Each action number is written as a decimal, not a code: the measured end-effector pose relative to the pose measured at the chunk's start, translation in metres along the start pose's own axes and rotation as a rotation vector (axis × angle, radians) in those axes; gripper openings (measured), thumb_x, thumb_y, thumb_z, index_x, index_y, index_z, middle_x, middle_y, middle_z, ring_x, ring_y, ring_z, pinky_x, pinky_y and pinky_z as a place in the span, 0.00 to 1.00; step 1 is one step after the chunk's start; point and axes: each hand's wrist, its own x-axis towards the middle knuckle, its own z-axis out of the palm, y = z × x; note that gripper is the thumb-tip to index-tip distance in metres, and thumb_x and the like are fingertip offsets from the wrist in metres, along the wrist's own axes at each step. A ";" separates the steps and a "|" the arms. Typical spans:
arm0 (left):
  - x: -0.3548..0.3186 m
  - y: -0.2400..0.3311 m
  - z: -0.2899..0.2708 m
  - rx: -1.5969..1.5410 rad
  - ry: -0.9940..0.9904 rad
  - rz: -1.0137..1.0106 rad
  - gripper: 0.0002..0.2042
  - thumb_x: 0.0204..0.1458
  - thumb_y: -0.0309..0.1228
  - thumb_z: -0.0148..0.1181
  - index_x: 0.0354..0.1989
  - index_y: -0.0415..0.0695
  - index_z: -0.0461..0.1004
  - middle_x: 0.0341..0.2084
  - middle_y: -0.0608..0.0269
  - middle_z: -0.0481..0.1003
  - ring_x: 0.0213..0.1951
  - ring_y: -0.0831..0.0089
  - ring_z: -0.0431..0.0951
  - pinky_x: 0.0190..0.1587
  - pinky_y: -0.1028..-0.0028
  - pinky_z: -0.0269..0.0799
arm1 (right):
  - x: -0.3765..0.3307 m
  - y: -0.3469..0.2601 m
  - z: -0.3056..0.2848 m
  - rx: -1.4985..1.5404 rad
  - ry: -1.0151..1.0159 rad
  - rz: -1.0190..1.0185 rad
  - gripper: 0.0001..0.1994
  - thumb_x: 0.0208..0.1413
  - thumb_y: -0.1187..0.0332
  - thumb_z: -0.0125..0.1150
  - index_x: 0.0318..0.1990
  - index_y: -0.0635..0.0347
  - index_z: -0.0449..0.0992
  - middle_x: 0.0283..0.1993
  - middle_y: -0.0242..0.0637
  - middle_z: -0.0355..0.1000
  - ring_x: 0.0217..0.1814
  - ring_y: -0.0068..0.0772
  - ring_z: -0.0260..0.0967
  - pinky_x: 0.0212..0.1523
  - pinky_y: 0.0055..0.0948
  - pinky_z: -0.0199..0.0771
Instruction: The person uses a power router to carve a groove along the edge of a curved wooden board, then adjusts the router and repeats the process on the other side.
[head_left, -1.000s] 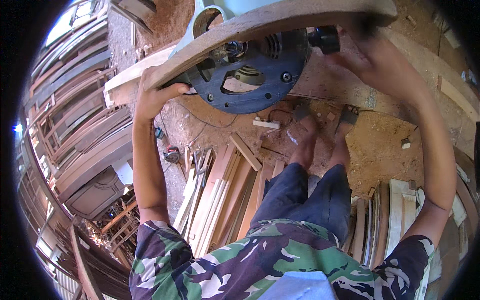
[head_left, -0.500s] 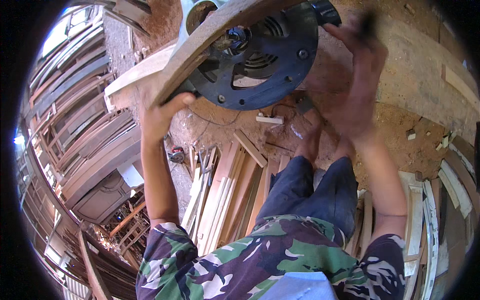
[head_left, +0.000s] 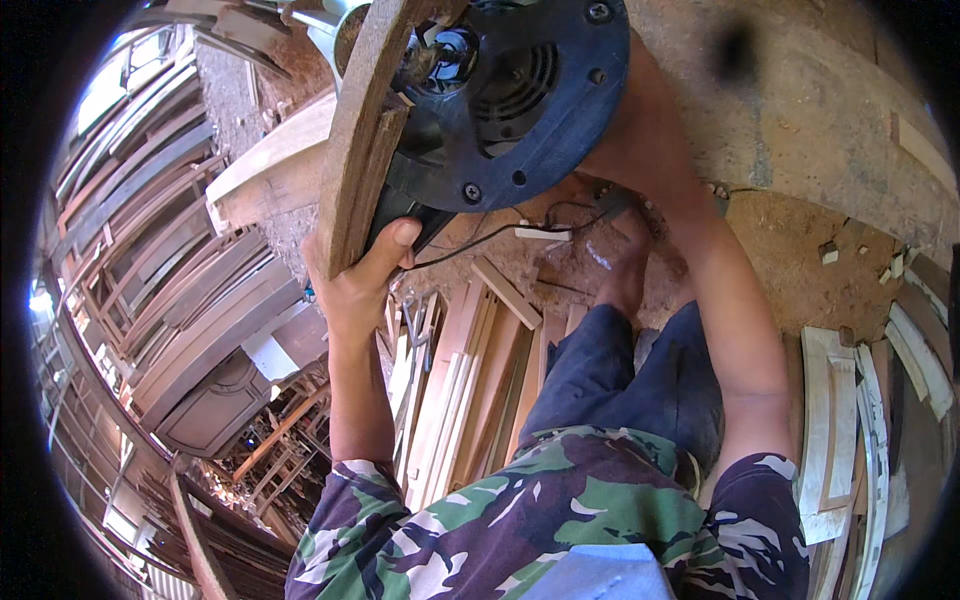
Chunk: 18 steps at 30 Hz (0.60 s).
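A wood router (head_left: 563,140) with a round dark base plate is at the top centre, its base and central opening facing me. Along its left side runs a curved wooden piece (head_left: 354,150), seemingly against the base. My left hand (head_left: 358,275) grips the lower end of this piece, thumb on the near side by a black part of the router, other fingers mostly behind the wood. My right hand (head_left: 645,150) reaches up behind the router's right side; the plate hides its fingers, so its grip does not show. A black cord (head_left: 480,243) hangs below the router.
Another pale wooden piece (head_left: 275,165) lies left of the router. Long boards (head_left: 450,400) lie beside my legs. Stacked timber (head_left: 150,220) fills the left, and a panelled frame (head_left: 828,430) lies at the right. Small offcuts dot the dusty floor (head_left: 790,230).
The router and wooden piece have turned, the wood standing steeper now. My left hand has shifted right and lower. My right hand has moved left from beside the router to behind it.
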 end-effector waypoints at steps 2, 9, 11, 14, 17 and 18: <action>0.003 -0.006 -0.006 0.011 -0.029 0.011 0.19 0.50 0.28 0.78 0.47 0.31 0.80 0.24 0.62 0.79 0.24 0.78 0.77 0.26 0.77 0.70 | -0.003 0.001 0.001 0.011 0.037 0.001 0.44 0.35 0.61 0.84 0.64 0.61 0.71 0.61 0.53 0.72 0.68 0.62 0.66 0.68 0.51 0.68; 0.042 -0.021 -0.043 0.030 -0.184 0.078 0.25 0.43 0.29 0.83 0.47 0.30 0.79 0.26 0.62 0.80 0.22 0.77 0.78 0.25 0.77 0.72 | -0.018 0.009 0.001 0.027 0.112 0.036 0.44 0.35 0.61 0.84 0.64 0.61 0.71 0.61 0.54 0.72 0.67 0.63 0.67 0.68 0.51 0.68; 0.050 -0.025 -0.049 0.023 -0.183 0.089 0.24 0.42 0.29 0.84 0.46 0.30 0.80 0.24 0.62 0.80 0.22 0.76 0.78 0.25 0.76 0.72 | -0.022 0.008 -0.001 -0.003 0.094 0.049 0.44 0.34 0.60 0.84 0.64 0.61 0.72 0.61 0.54 0.73 0.67 0.64 0.67 0.69 0.51 0.67; 0.061 -0.022 -0.052 0.032 -0.229 0.128 0.23 0.41 0.30 0.84 0.42 0.31 0.81 0.23 0.63 0.79 0.22 0.76 0.78 0.24 0.76 0.71 | -0.024 0.008 -0.004 -0.036 0.051 0.085 0.44 0.33 0.59 0.84 0.63 0.61 0.72 0.62 0.54 0.73 0.67 0.65 0.67 0.70 0.51 0.65; 0.071 -0.022 -0.058 0.097 -0.284 0.140 0.21 0.41 0.31 0.85 0.39 0.32 0.82 0.24 0.64 0.80 0.23 0.77 0.77 0.26 0.76 0.70 | -0.022 0.004 -0.010 0.042 0.035 0.117 0.44 0.33 0.58 0.84 0.63 0.62 0.72 0.62 0.55 0.73 0.67 0.65 0.67 0.70 0.51 0.65; 0.072 -0.021 -0.059 0.126 -0.298 0.137 0.20 0.40 0.31 0.85 0.37 0.33 0.83 0.24 0.64 0.80 0.23 0.78 0.77 0.27 0.76 0.70 | -0.021 0.004 -0.012 0.085 0.022 0.120 0.44 0.34 0.58 0.84 0.63 0.63 0.72 0.63 0.56 0.72 0.67 0.65 0.67 0.70 0.50 0.65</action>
